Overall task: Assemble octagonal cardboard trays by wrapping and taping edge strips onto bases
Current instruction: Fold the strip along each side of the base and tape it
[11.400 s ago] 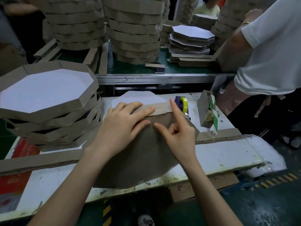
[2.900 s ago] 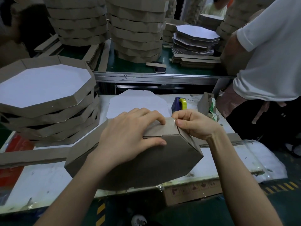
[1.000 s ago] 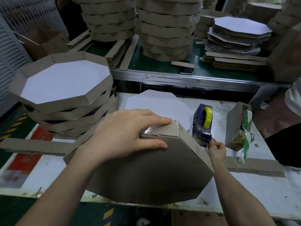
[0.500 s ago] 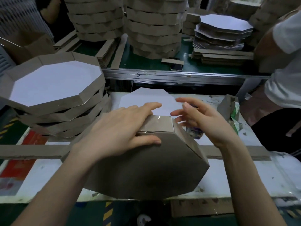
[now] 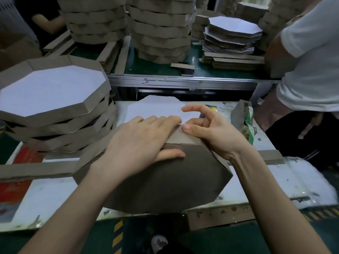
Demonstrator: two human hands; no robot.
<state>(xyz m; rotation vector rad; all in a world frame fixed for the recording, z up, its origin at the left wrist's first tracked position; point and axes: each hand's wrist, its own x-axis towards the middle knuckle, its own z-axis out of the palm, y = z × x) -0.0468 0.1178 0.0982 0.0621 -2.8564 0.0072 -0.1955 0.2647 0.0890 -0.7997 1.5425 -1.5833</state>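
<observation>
A brown octagonal tray [image 5: 165, 180] stands tilted on the white table [image 5: 275, 184], its bare back facing me. My left hand [image 5: 143, 142] lies over its top side, fingers flat on the edge strip [image 5: 183, 139] and thumb on the back. My right hand [image 5: 211, 131] presses its thumb on the same strip beside the left fingertips. Its forefinger is raised, and a faint strip of clear tape [image 5: 181, 116] seems stretched from fingertip to thumb. A white octagonal base [image 5: 156, 110] lies flat behind the tray. The blue tape dispenser [image 5: 211, 107] is mostly hidden behind my right hand.
A stack of finished trays [image 5: 55, 99] stands at the left. Loose edge strips lie at the left [image 5: 36, 169] and right [image 5: 271, 158]. A cardboard holder with green tape [image 5: 244, 116] sits on the right. A person in a white shirt [image 5: 308, 70] stands close by. Tall tray stacks [image 5: 161, 30] fill the back bench.
My right hand left the tape dispenser, came back to the tray's top side and now presses its thumb on the edge strip. My left hand has stayed on the tray.
</observation>
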